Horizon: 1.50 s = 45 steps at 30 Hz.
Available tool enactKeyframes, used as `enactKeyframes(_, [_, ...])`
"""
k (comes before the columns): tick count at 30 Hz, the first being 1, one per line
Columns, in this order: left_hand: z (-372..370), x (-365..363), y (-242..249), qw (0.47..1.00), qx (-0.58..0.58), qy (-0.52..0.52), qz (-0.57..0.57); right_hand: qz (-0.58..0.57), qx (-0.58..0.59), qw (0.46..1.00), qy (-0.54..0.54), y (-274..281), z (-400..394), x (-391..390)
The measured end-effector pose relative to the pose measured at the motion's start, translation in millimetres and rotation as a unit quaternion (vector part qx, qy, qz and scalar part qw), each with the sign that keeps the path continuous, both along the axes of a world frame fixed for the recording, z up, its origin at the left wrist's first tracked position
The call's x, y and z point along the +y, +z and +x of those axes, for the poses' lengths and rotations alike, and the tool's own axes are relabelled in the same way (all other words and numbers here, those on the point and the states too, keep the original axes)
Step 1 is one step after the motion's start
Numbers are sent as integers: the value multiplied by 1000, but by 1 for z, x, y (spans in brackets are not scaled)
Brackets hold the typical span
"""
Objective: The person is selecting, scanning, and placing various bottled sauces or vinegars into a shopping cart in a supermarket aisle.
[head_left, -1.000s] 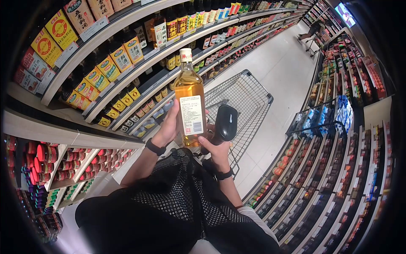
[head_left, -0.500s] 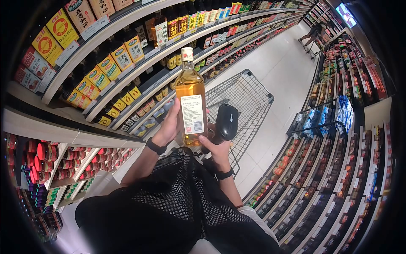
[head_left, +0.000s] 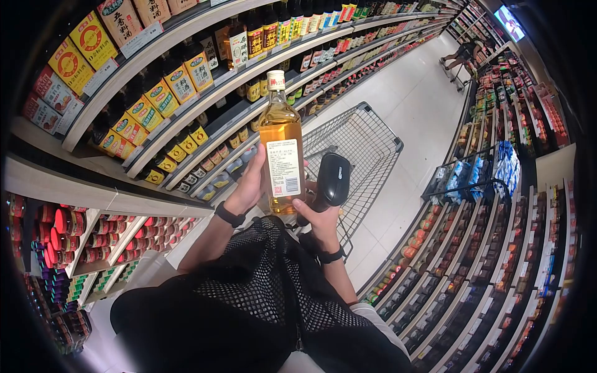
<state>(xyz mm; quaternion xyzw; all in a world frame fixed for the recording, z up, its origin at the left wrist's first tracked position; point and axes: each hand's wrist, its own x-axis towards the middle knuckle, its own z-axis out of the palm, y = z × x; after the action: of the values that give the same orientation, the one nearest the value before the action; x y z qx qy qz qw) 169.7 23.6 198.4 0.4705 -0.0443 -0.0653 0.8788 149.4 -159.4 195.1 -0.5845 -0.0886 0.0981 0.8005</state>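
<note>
A glass bottle (head_left: 283,149) of amber liquid stands nearly upright before me, its white back label and barcode facing me and its cap on. My left hand (head_left: 247,184) grips its left side. My right hand (head_left: 319,219) touches the bottle's lower right edge with the thumb, its other fingers partly hidden. Just beyond that hand is a black rounded object (head_left: 334,179), apparently on the cart's handle. The wire shopping cart (head_left: 373,146) lies behind the bottle and to its right.
Shelves (head_left: 249,61) of bottles and boxes curve along the left. More shelves (head_left: 451,283) of jars line the right, with a rack of blue packets (head_left: 476,174). A person (head_left: 463,55) with a cart is far down the aisle. Red-lidded jars (head_left: 65,230) are at lower left.
The distant person has shifted slightly and now bends more over the cart. My hands and the bottle look almost the same.
</note>
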Motion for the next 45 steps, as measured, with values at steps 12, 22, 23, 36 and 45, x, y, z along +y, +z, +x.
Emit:
enactKeyframes(12, [-1,-1,5,1000,2,0,-4,1,12,1000,13,-6,2,-2])
enactKeyframes(22, [0,0,-2,997,27,22,-65,-44,-42,998,29,-12,2,6])
enactKeyframes(23, [0,-1,-3,997,27,22,-65,-44,-42,998,29,-12,1,5])
enactKeyframes(36, [2,18,-10,991,59,109,-55,-226,-154,948,164,-10,-5,-8])
enactKeyframes(45, [2,20,-10,992,47,105,-45,-203,-148,948,194,3,-3,-7])
